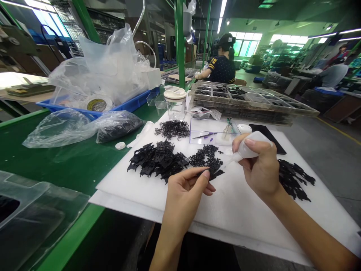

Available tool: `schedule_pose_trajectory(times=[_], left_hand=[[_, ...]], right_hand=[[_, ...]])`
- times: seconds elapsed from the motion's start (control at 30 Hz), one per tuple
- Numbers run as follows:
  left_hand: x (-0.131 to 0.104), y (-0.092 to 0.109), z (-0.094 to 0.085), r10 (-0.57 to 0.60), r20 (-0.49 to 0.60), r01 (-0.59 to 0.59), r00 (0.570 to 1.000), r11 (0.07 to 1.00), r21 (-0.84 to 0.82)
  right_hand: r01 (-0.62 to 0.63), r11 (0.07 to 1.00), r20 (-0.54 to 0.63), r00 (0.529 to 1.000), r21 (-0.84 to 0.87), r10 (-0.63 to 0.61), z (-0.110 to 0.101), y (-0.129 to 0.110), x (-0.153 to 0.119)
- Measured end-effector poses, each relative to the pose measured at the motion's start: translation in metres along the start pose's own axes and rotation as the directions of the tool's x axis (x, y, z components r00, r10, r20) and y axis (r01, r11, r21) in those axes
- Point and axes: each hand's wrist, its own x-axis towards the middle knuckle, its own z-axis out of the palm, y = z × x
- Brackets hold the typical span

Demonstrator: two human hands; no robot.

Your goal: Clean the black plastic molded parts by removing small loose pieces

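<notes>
My left hand (194,182) pinches a small flat black plastic part (216,173) over the white foam board (225,226). In my right hand (261,162) is a white squeeze bottle (255,145), tilted so that its thin nozzle points down at the part; whether the tip touches it I cannot tell. Behind my left hand lies a heap of tiny black pieces (207,154). To its left is a pile of flat black plates (158,158), with thin black bits (172,128) farther back. More black parts (295,178) lie right of my right hand.
A clear tray (197,136) with tweezers (204,135) stands behind the heaps, beside a lidded cup (175,101). Stacked compartment trays (254,99) are at the back right. Plastic bags fill a blue bin (141,101) at left. A co-worker (222,67) sits beyond.
</notes>
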Motion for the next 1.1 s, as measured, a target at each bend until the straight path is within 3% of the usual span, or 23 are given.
schedule_pose_trajectory(times=[0.63,0.77,0.9,1.0,1.1], left_hand=[[0.001,0.001,0.001,0.01,-0.001,-0.01,1.0,1.0,0.011],[0.001,0.001,0.001,0.013,0.002,-0.013,1.0,1.0,0.009],[0.001,0.003,0.001,0.016,-0.018,-0.015,1.0,0.999,0.031],[0.0,0.004,0.003,0.034,-0.035,-0.033,0.999,0.999,0.03],[0.0,0.004,0.003,0.064,-0.062,-0.065,0.996,0.998,-0.004]], right_hand=[[-0.027,1.0,0.023,0.999,0.005,0.027,-0.001,0.0,0.0],[-0.026,0.998,-0.039,0.999,0.066,0.028,0.0,0.0,0.0],[0.097,0.991,-0.171,0.982,0.097,-0.079,0.0,0.0,0.004],[0.151,0.988,-0.216,0.965,-0.017,-0.152,-0.001,0.001,0.008],[0.097,0.982,-0.11,0.987,-0.164,-0.116,-0.002,0.004,0.011]])
